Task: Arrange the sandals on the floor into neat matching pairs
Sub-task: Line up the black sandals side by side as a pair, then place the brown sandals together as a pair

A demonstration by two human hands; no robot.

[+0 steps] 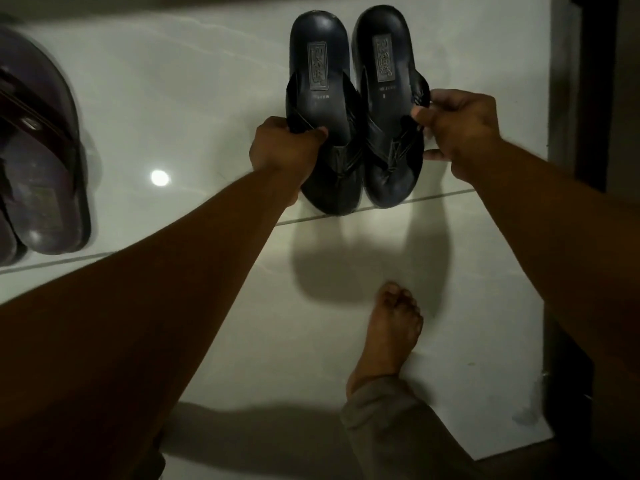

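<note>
Floor [450, 393] of glossy pale tiles, dark doorframe [595, 98] at right.

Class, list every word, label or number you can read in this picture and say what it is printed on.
Nothing reads clearly.
Left black sandal: embossed heel label, blurred; small print below it, too faint to read.
Right black sandal: embossed heel label, blurred; small print and one character below it, unreadable.
Purple sandal: faded insole label, unreadable.

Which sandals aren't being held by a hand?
The brownish sandals at the far left edge lie untouched on the floor. The left hand and right hand each grip one black sandal.
</note>
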